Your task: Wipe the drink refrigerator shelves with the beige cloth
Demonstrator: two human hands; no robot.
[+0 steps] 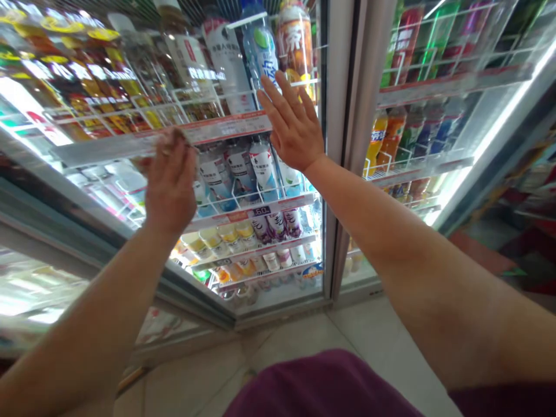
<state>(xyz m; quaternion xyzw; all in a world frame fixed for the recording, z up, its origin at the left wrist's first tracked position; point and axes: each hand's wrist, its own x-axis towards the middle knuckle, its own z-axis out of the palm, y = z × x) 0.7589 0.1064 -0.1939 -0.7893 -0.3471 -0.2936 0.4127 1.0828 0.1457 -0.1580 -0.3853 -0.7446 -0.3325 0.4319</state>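
My right hand (296,130) is raised in front of the glass door of a drinks fridge, its fingers spread and nothing in it. Whether its palm touches the glass, I cannot tell. Just beyond its fingertips stand a blue-capped bottle (260,43) and an orange-labelled tea bottle (295,43) on the upper shelf. My left hand (171,188) is up at the left, blurred, its fingers pointing upward and slightly bent. It overlaps the upper shelf's edge (221,128) from this angle; a dark patch shows by its fingertips. White-and-blue bottles (263,165) fill the shelf between the hands.
A metal door frame (337,231) runs down beside my right forearm. Right of it, another fridge section holds colourful soda bottles (393,136). Lower shelves carry yellow cups (230,237) and purple-labelled containers (278,225). Pale floor tiles (299,333) lie below, with purple clothing (321,385) at the bottom.
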